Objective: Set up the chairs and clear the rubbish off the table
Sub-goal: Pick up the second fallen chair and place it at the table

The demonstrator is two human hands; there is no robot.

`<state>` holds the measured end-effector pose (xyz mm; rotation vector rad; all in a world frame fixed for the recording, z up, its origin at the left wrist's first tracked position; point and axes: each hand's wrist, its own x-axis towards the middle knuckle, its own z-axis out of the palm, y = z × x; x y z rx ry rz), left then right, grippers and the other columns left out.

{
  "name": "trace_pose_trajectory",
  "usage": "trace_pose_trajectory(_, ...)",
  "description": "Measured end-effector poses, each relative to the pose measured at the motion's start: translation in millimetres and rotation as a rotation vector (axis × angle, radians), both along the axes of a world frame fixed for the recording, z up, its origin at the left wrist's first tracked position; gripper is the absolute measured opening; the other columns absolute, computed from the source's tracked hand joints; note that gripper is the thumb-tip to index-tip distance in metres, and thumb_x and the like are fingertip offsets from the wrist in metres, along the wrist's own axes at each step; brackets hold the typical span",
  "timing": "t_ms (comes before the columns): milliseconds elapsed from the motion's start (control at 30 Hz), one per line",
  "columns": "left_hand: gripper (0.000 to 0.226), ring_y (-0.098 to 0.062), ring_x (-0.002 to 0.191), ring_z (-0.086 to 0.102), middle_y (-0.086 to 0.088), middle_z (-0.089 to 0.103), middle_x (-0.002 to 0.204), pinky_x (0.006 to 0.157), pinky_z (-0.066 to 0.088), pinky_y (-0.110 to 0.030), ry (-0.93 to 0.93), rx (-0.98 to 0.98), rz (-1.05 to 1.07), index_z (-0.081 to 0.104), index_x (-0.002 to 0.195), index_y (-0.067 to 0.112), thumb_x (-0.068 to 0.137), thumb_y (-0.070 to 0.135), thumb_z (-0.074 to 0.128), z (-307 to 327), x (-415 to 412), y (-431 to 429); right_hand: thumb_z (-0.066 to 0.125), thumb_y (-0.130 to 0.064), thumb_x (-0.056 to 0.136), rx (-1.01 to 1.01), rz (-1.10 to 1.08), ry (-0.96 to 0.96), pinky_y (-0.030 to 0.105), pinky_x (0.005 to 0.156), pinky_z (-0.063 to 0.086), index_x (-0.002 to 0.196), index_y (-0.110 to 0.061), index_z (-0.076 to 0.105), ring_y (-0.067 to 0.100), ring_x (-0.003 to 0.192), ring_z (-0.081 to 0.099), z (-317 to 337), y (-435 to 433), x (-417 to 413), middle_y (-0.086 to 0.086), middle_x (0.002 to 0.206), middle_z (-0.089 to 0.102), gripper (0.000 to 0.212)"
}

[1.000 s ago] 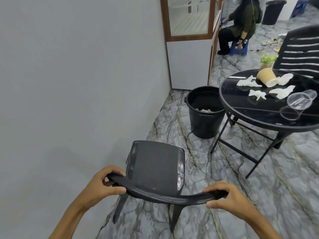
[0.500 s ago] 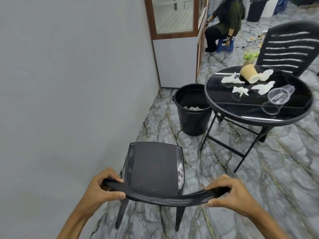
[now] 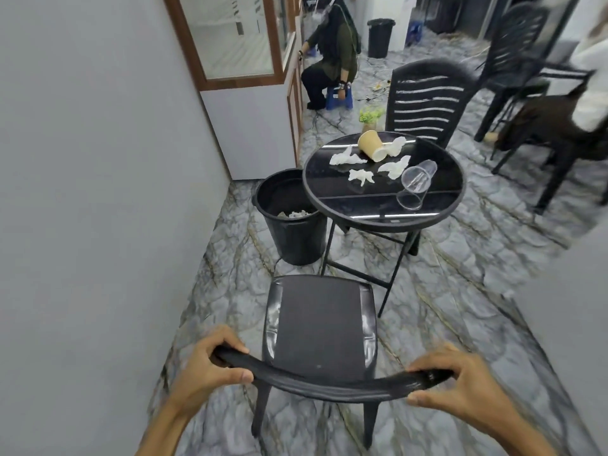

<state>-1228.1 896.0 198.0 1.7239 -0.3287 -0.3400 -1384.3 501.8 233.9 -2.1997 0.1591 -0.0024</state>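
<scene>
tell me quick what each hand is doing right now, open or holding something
Left hand: fingers curled round the left end of the chair backrest, holding it.
Right hand: fingers curled over the right end of the same backrest, holding it.

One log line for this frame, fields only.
stage: positioning chair | left hand: grips backrest | right hand: grips backrest | table: paper cup, clear cup, tissues uncleared | bin: beside table

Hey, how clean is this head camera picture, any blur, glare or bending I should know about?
Head view: the middle is sharp around the table. Head view: white light streaks glare on its glossy near edge. Head view: the far right smears into blur, and the right hand on the chair looks slightly soft. Head view: the wide lens tilts the cabinet.
</scene>
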Motion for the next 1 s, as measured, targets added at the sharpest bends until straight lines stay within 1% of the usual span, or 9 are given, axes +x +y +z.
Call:
trace_pose_trajectory(100, 0.058, -0.02, 0.072, 0.058, -0.005, 0.061, 0.078, 0.058, 0.046, -0.021, 0.047, 0.0, -0.053, 0.066, 0.075, 0.01, 0.039, 0.042, 0.097, -12.9, 10.3, -11.0, 0.081, -0.075, 0.042, -0.044, -0.051, -0.027, 0.015, 0.076, 0.047, 0.079, -0.044, 0.076, 0.008, 0.085, 0.062, -6.3, 0.5, -11.5, -0.019, 0.081, 0.073, 0.049)
trace_pose_trajectory(167, 0.061, -0.02, 0.078, 0.059, -0.01, 0.061, 0.081, 0.064, 0.047, -0.024, 0.077, 0.038, -0.087, 0.065, 0.075, 0.011, 0.037, 0.045, 0.097, -17.9, 21.0, -11.9, 0.082, -0.073, 0.04, -0.028, -0.115, -0.036, 0.015, 0.08, 0.046, 0.076, -0.045, 0.076, 0.008, 0.085, 0.063, -8.1, 6.4, -13.6, -0.019, 0.079, 0.073, 0.046)
trace_pose_trajectory(300, 0.064, -0.012, 0.103, 0.067, -0.008, 0.072, 0.095, 0.079, 0.047, -0.029, 0.116, 0.087, -0.128, 0.068, 0.075, 0.014, 0.031, 0.05, 0.096, -26.0, 44.6, 4.3, 0.081, -0.073, 0.039, -0.03, -0.171, -0.035, 0.029, 0.077, 0.049, 0.08, -0.049, 0.074, 0.011, 0.084, 0.059, -9.2, 30.4, -1.6, -0.024, 0.082, 0.071, 0.048)
trace_pose_trajectory(400, 0.06, -0.009, 0.118, 0.062, -0.003, 0.072, 0.112, 0.084, 0.052, -0.025, 0.133, 0.071, -0.155, 0.071, 0.082, 0.013, 0.039, 0.045, 0.095, -29.4, 59.9, 21.6, 0.079, -0.075, 0.041, 0.014, -0.208, -0.05, 0.026, 0.076, 0.048, 0.085, -0.048, 0.074, 0.007, 0.088, 0.058, -14.5, 53.6, 8.9, -0.025, 0.088, 0.07, 0.052)
trace_pose_trajectory(500, 0.054, -0.006, 0.118, 0.06, 0.006, 0.068, 0.122, 0.086, 0.052, -0.019, 0.081, 0.079, -0.252, 0.074, 0.098, 0.019, 0.051, 0.04, 0.091, -26.9, 67.5, 28.5, 0.083, -0.066, 0.049, 0.038, -0.291, -0.025, 0.028, 0.086, 0.047, 0.085, -0.045, 0.075, 0.004, 0.101, 0.056, -19.4, 66.4, 12.3, -0.022, 0.097, 0.07, 0.043)
trace_pose_trajectory(600, 0.045, -0.007, 0.116, 0.06, 0.005, 0.066, 0.119, 0.092, 0.049, -0.018, 0.002, 0.053, -0.274, 0.076, 0.098, 0.022, 0.057, 0.04, 0.087, -25.9, 59.1, 25.7, 0.086, -0.053, 0.047, 0.074, -0.315, 0.039, 0.032, 0.1, 0.039, 0.087, -0.041, 0.077, 0.004, 0.121, 0.049, -18.7, 66.2, 8.9, -0.019, 0.123, 0.061, 0.043)
trace_pose_trajectory(700, 0.038, -0.007, 0.116, 0.06, 0.003, 0.064, 0.119, 0.088, 0.05, -0.015, -0.056, 0.011, -0.218, 0.078, 0.097, 0.026, 0.063, 0.04, 0.085, -29.0, 47.3, 25.2, 0.087, -0.048, 0.045, 0.087, -0.342, 0.083, 0.029, 0.102, 0.036, 0.089, -0.034, 0.078, 0.007, 0.127, 0.046, -21.0, 65.9, 5.4, -0.012, 0.136, 0.051, 0.047)
trace_pose_trajectory(833, 0.038, -0.008, 0.121, 0.056, 0.007, 0.058, 0.126, 0.091, 0.052, -0.026, -0.078, 0.059, -0.221, 0.076, 0.101, 0.028, 0.068, 0.047, 0.08, -26.1, 35.9, 26.9, 0.089, -0.051, 0.047, 0.167, -0.389, 0.111, 0.029, 0.104, 0.035, 0.092, -0.036, 0.076, 0.003, 0.129, 0.042, -26.3, 68.4, -2.2, -0.015, 0.138, 0.044, 0.049)
trace_pose_trajectory(1000, 0.04, 0.006, 0.119, 0.053, 0.01, 0.052, 0.133, 0.092, 0.049, -0.017, -0.082, 0.117, -0.207, 0.075, 0.099, 0.025, 0.064, 0.035, 0.091, -20.0, 33.1, 22.9, 0.081, -0.064, 0.044, 0.144, -0.403, 0.105, 0.015, 0.09, 0.035, 0.088, -0.046, 0.073, -0.013, 0.118, 0.042, -30.1, 68.7, -5.9, -0.021, 0.126, 0.046, 0.048)
